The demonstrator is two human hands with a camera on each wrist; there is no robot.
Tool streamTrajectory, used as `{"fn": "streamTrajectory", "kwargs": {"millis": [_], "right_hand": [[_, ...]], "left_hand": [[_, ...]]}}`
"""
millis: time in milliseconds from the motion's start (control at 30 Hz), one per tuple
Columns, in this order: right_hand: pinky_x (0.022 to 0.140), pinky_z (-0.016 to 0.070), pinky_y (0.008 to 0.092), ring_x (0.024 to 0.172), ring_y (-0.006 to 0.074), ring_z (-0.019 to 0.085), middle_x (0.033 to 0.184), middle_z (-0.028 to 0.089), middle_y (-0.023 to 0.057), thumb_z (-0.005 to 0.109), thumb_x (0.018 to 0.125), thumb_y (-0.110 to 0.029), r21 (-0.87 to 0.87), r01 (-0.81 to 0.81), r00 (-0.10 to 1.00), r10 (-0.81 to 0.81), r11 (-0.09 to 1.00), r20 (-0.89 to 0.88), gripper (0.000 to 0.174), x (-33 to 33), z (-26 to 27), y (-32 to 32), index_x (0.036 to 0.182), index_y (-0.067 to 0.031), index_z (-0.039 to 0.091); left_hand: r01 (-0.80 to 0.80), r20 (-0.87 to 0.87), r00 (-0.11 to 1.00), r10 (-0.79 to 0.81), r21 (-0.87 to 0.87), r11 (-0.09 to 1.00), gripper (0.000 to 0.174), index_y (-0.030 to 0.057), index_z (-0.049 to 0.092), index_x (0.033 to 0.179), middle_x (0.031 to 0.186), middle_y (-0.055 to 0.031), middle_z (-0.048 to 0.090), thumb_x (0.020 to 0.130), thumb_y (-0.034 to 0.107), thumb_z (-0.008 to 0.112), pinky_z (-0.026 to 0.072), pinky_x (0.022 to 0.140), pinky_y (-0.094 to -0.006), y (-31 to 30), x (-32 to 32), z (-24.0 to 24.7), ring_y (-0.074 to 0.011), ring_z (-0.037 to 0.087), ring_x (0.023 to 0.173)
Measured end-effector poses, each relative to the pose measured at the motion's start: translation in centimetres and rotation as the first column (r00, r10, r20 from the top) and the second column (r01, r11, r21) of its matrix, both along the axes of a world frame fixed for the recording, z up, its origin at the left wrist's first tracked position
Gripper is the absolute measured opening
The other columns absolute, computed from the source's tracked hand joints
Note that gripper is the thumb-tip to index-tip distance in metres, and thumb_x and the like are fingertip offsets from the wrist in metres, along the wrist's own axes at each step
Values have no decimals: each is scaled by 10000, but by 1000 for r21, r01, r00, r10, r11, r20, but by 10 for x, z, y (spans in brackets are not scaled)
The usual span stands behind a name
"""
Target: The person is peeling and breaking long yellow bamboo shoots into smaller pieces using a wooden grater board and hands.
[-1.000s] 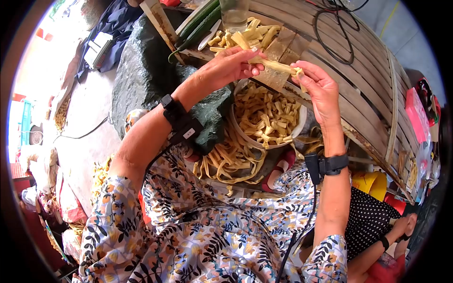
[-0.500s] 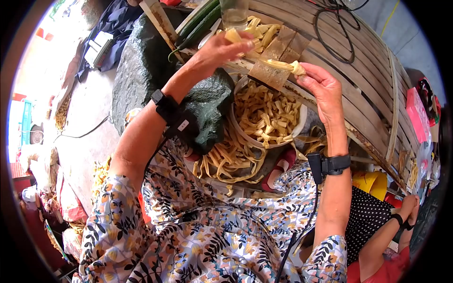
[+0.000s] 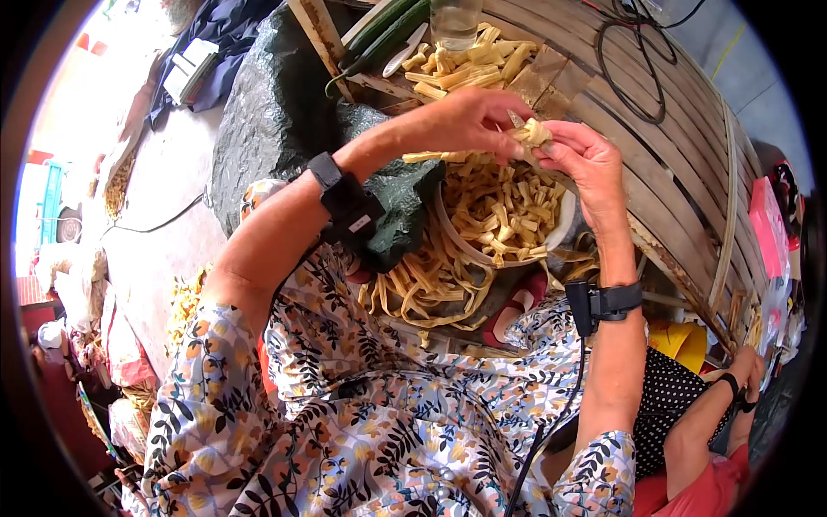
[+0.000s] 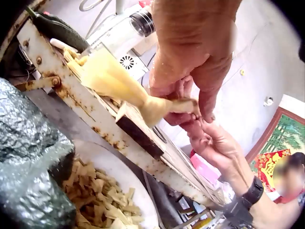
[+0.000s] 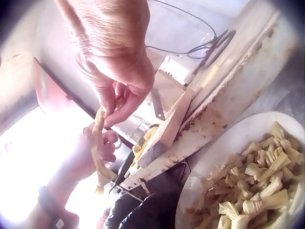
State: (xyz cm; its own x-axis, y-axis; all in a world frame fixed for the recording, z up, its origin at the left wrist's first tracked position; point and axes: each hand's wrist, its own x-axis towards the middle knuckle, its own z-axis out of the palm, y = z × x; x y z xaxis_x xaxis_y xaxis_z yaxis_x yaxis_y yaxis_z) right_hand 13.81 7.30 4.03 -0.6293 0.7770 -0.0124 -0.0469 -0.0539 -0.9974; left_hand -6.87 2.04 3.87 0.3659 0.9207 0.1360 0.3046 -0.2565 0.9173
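I can't read a word or number for certain. The white label (image 3: 360, 223) on the black device (image 3: 349, 205) behind the left hand's (image 3: 482, 125) fingers bears marks too small to make out. Beyond the fingers, the gold marks on a red sheet (image 4: 268, 171) are too blurred to read.

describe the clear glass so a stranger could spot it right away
Find the slatted wooden table, then the heap of pale yellow strips on it. The glass stands just beyond that heap, to the right of the long green vegetables in the head view. Unlike those neighbours, it is see-through and straight-sided.
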Motion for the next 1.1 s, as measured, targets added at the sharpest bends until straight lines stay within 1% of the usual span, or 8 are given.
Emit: {"fn": "streamTrajectory", "kwargs": {"millis": [100,233,333,500,633,900,1000,1100], "right_hand": [[636,522,241,724,144,631,861,643,113,578,822,-45,17,0,997,-1,1000,72,207,2,-5,3,1011,41,574],[599,521,241,678,146,629,829,643,127,584,823,-61,92,20,974,-40,996,223,244,-3,-10,0,1035,54,555],[596,520,236,677,146,627,822,642,127,574,834,-76,119,47,995,-57,992,85,251,-4,-15,-1,1039,66,549],[591,516,229,677,139,624,810,639,123,548,854,-97,-39,-11,999,13,999,47,243,0,-3,-4,1032,68,553],[559,496,208,637,112,605,773,637,105,550,855,-104,17,-114,989,112,993,99,223,0,-9,-1,1017,48,565],[524,475,193,589,91,584,734,632,79,557,848,-95,30,-91,980,84,995,178,169,0,-2,-5,953,33,590],[521,476,194,586,91,584,723,628,74,559,846,-92,42,-99,978,90,994,188,161,4,-1,-6,942,32,595],[525,479,197,588,90,584,717,626,68,559,845,-87,42,-119,976,109,992,187,156,9,1,-6,938,32,597]], "left_hand": [[-70,97,992,83,-132,989,325,48,481,1135,686,0,564,839,135,584,445,556,-212,-5,13,5,-61,557,598],[-86,120,988,100,-115,990,301,60,490,1123,692,-4,570,843,128,577,444,550,-199,-5,13,3,-63,566,606],[-104,156,980,125,-130,986,280,65,497,1113,722,-7,580,851,134,567,447,564,-195,-3,9,2,-70,575,620],[-52,294,945,143,-295,954,258,76,512,1100,797,-13,591,864,170,554,458,604,-204,-2,-3,-2,-76,585,693],[-29,225,971,83,-230,973,250,78,523,1087,820,-8,591,861,180,558,464,618,-209,-6,3,3,-71,584,723],[-136,131,979,155,-138,981,126,53,602,935,760,4,594,822,106,597,459,570,-189,-7,10,3,-63,576,625],[-118,152,979,133,-106,987,129,48,601,935,740,3,592,822,111,598,460,565,-192,-8,9,2,-61,577,625],[-112,75,990,122,-124,986,136,44,598,942,734,-1,590,822,108,597,461,568,-194,-10,8,4,-61,575,624]]}}
